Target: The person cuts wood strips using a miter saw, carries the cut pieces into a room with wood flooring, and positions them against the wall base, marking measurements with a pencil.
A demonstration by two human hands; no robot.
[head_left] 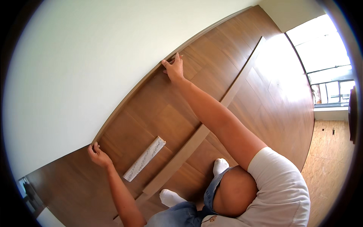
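Note:
A long brown baseboard strip (pixel 128 99) runs along the foot of the white wall (pixel 75 75). My left hand (pixel 99 156) is at the strip's near end, by the wall's corner, with bent fingers and thumb closed at its edge. Farther along, my right hand (pixel 174 69) grips the same strip, its thumb and forefinger spread at the top edge and the other fingers curled lower down. Part of the fingers' contact is hidden behind the hand. A dark gap shows between strip and floor beside my right hand.
A second long brown strip (pixel 177 159) lies across the wood-plank floor (pixel 159 117), under my right arm. Between it and the wall is a short white patterned piece (pixel 144 159). My socked feet (pixel 171 197) rest near the long strip. A bright window (pixel 325 56) stands at right.

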